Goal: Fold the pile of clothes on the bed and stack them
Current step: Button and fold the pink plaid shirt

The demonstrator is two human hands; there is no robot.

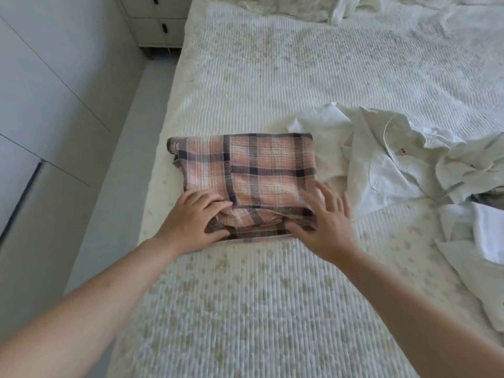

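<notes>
the bed (272,77) w/ its ribbed, speckled cover takes up most of the view, and the white wardrobe (41,91) runs along its left side. next in size is the unfolded pile of white clothes (395,165), sprawled to the right, its nearest shirt just beside the folded piece. the pink plaid garment (259,170) lies near the bed's left edge, already a compact rectangle, though its near edge looks bunched, w/ layers showing. the left hand (191,222) rests on the near left corner, fingers spread and pressing flat, not clenched round anything; the right hand (324,222) presses the near right corner the same way, fingers straight. to finish this step well, i'd say smooth from the middle outward, tuck the loose near layers under so edges line up, and keep palms flat (pinching would prob drag the fold open). then leave it as the stack's base, well apart from the messy pile, so the next piece has room.
</notes>
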